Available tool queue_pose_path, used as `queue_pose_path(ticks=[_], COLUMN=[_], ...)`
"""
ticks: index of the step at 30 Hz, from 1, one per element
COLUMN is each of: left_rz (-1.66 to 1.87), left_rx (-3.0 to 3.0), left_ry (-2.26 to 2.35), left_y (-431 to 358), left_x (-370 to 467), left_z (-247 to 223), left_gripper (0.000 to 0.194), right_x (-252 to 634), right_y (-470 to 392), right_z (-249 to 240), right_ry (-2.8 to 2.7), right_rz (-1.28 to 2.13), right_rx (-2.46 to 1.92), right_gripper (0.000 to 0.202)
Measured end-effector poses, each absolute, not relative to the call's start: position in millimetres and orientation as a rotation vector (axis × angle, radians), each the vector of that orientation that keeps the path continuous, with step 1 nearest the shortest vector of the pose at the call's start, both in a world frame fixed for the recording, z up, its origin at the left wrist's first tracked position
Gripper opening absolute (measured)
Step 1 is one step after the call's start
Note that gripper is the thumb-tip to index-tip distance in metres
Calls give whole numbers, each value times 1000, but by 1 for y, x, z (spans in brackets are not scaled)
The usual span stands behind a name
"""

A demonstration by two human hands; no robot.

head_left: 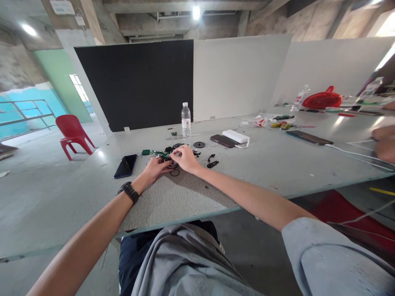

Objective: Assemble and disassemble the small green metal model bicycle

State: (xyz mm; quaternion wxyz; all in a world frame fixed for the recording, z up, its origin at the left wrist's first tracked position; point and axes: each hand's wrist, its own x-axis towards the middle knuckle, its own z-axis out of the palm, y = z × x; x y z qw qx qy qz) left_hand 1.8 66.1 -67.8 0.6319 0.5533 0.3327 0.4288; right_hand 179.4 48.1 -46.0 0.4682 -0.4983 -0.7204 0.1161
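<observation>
Near the middle of the table, my left hand [154, 169] is closed round the lower left side of a small spoked wheel [173, 164] with a green frame piece [159, 153] beside it. My right hand [185, 158] is pinched at the upper side of the same wheel; whatever lies between its fingertips is too small to name. A thin black ring [175, 172] lies just below the wheel. Behind the hands is another black wheel [199, 144]. Small black parts [212, 164] lie to the right, and a green block [145, 152] to the left.
A dark phone [125, 166] lies left of my hands. Behind them stands a water bottle [186, 120]. To the right are a phone [224, 141] with a white power bank [236, 136], another phone [309, 137], a red bag [322, 99] and another person's hand [385, 150].
</observation>
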Motion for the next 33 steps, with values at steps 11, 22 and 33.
queue_pose_path(ticks=[11, 22, 33], left_rz=[992, 987, 995], left_rx=[1256, 1261, 1316], left_ry=[760, 775, 790], left_y=[65, 64, 67], left_x=[2, 1, 1], left_z=[-66, -66, -69], left_gripper=[28, 22, 21], right_x=[180, 179, 187], right_y=[54, 58, 66], right_z=[-54, -54, -60], right_ry=[-1751, -1692, -1633], right_rz=[282, 374, 544], right_rx=[-1179, -1263, -1196], right_gripper=[13, 10, 17])
